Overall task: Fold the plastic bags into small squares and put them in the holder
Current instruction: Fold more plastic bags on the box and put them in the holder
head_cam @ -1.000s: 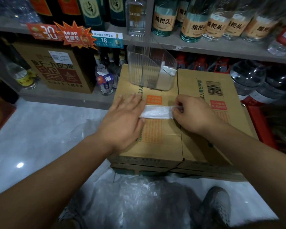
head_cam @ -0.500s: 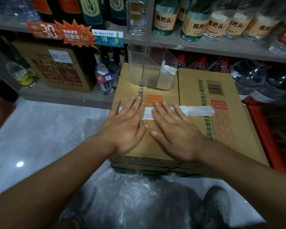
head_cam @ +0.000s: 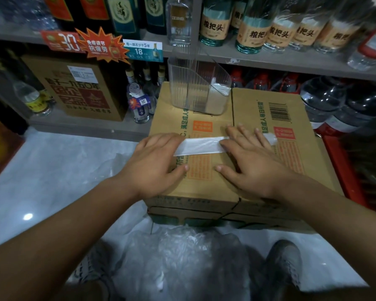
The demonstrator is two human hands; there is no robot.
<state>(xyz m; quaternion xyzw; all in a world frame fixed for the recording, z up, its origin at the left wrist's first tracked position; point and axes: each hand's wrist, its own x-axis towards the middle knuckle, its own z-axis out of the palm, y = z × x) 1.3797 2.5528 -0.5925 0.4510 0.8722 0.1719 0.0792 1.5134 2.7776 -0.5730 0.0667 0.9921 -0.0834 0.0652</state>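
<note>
The left hand [head_cam: 156, 161] is curling its fingers over the left end of the plastic bag [head_cam: 201, 146], a narrow folded strip lying across the cardboard box [head_cam: 204, 183]. The right hand [head_cam: 252, 161] is pressing the strip flat, fingers straight and spread, gripping nothing. The clear holder [head_cam: 195, 90] is standing behind them.

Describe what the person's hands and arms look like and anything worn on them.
The left hand and right hand are bare: no gloves, rings or watch show. The left forearm and right forearm are uncovered too, with no sleeve in view.
</note>
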